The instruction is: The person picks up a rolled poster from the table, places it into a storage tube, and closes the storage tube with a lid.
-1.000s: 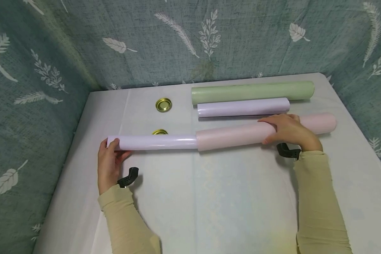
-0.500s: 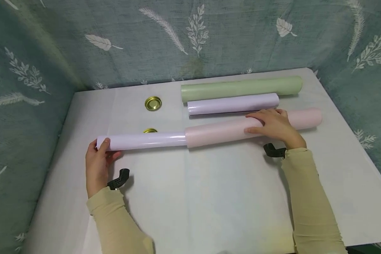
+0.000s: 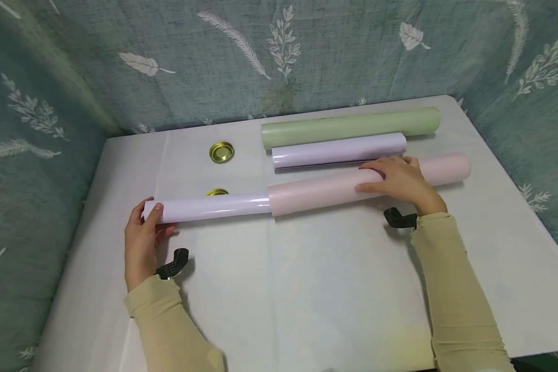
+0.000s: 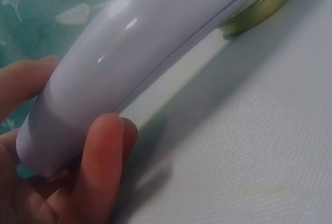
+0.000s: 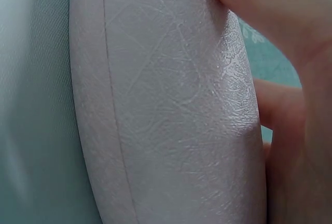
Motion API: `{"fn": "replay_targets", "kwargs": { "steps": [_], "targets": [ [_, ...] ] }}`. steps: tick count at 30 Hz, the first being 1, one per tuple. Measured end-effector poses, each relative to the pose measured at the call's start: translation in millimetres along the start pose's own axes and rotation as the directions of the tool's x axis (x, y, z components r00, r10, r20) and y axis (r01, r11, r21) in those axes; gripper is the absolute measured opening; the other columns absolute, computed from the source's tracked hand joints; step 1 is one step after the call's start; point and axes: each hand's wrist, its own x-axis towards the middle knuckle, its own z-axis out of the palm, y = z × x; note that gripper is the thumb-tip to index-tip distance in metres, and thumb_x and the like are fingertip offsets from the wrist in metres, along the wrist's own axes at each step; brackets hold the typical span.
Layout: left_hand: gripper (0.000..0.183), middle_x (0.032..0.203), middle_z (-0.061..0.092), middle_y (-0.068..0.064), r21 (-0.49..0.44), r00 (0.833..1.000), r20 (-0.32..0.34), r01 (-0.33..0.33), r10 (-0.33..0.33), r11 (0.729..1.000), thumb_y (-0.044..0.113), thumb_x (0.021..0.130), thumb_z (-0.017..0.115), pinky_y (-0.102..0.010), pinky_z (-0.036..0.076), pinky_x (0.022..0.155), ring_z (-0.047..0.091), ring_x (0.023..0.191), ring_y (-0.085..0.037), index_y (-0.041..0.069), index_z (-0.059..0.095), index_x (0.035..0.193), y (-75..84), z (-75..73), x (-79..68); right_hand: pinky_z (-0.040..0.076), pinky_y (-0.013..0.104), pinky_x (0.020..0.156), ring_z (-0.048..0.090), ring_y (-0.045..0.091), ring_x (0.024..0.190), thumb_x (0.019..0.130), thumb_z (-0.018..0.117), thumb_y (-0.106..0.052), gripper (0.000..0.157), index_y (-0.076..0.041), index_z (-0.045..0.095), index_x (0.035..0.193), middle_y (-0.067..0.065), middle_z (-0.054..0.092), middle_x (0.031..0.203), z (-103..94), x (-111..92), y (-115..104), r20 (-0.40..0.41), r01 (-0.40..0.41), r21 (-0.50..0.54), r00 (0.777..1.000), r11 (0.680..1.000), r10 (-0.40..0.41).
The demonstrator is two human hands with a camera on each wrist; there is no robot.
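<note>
My left hand (image 3: 141, 243) grips the far left end of a glossy lavender tube (image 3: 214, 207). In the left wrist view, the thumb lies along the near side of this tube (image 4: 119, 53), with fingers around its end. The tube's right end meets the left mouth of a wider, textured pink tube (image 3: 321, 194); past that mouth it is hidden. My right hand (image 3: 402, 181) holds the pink tube right of its middle, thumb on the near side and fingers over the top. A lengthwise seam runs down the pink tube (image 5: 171, 99) in the right wrist view.
Behind the pink tube lie a second lavender tube (image 3: 339, 151) and a longer green tube (image 3: 351, 128). One gold lid (image 3: 221, 152) sits at the back left. Another gold lid (image 3: 217, 191) is partly hidden behind the held lavender tube. Leaf-patterned cloth surrounds the white table (image 3: 344, 299).
The head view has shifted, so everything sits further left and slightly higher. My left hand has brought the lavender tube slightly right, and a little less of it shows outside the pink tube.
</note>
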Motion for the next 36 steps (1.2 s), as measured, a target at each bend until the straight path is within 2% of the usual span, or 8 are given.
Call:
{"fn": "replay_targets", "kwargs": {
  "steps": [11,18,22,29,36],
  "targets": [
    [0.075,0.136,0.031,-0.004,0.089,1.0,0.008,0.004,-0.004,0.996,0.05,0.074,0.063,-0.023,0.051,0.069,0.047,0.104,-0.021,0.022,0.031,0.137,1.8,6.6,0.4,0.013,0.055,0.09,0.037,0.027,0.114,0.069,0.053,-0.071,0.071,-0.023,0.053,0.122,0.007,0.05,0.122,-1.2,-2.7,0.9,0.0,0.004,-0.007,1.0,1.0,-0.004],
    [0.076,0.139,0.03,-0.003,0.132,0.999,0.007,0.03,-0.031,0.991,0.052,0.075,0.062,-0.02,0.05,0.067,0.043,0.106,-0.021,0.022,0.031,0.138,2.0,3.4,1.4,0.013,0.055,0.09,0.038,0.027,0.112,0.068,0.054,-0.071,0.072,-0.022,0.054,0.121,0.007,0.051,0.121,-2.7,-2.2,-1.3,-0.017,0.012,0.006,1.0,1.0,-0.012],
    [0.075,0.135,0.033,-0.003,0.194,0.999,0.004,0.041,-0.043,0.98,0.053,0.075,0.061,-0.018,0.049,0.062,0.045,0.101,-0.019,0.022,0.034,0.137,1.4,1.2,2.3,0.012,0.055,0.09,0.038,0.027,0.112,0.067,0.054,-0.071,0.073,-0.022,0.054,0.121,0.007,0.051,0.121,-1.8,-1.2,-2.6,-0.004,0.009,0.013,1.0,1.0,-0.009],
    [0.071,0.126,0.041,-0.004,0.284,1.0,0.017,-0.011,0.006,0.959,0.056,0.077,0.056,-0.017,0.047,0.057,0.053,0.083,-0.015,0.019,0.037,0.135,2.0,6.1,3.9,0.012,0.055,0.091,0.038,0.027,0.112,0.066,0.056,-0.071,0.074,-0.022,0.055,0.121,0.007,0.052,0.119,-3.8,-0.3,-4.2,-0.008,-0.002,0.027,1.0,1.0,0.002],
    [0.071,0.131,0.04,-0.006,0.317,1.0,0.02,-0.029,0.024,0.948,0.056,0.079,0.054,-0.02,0.049,0.06,0.053,0.085,-0.018,0.018,0.034,0.136,1.1,8.6,0.3,0.011,0.055,0.092,0.038,0.027,0.112,0.066,0.057,-0.07,0.073,-0.023,0.055,0.121,0.007,0.052,0.12,-2.3,-4.6,-4.8,0.0,-0.004,0.047,1.0,0.999,0.004]
  ]
}}
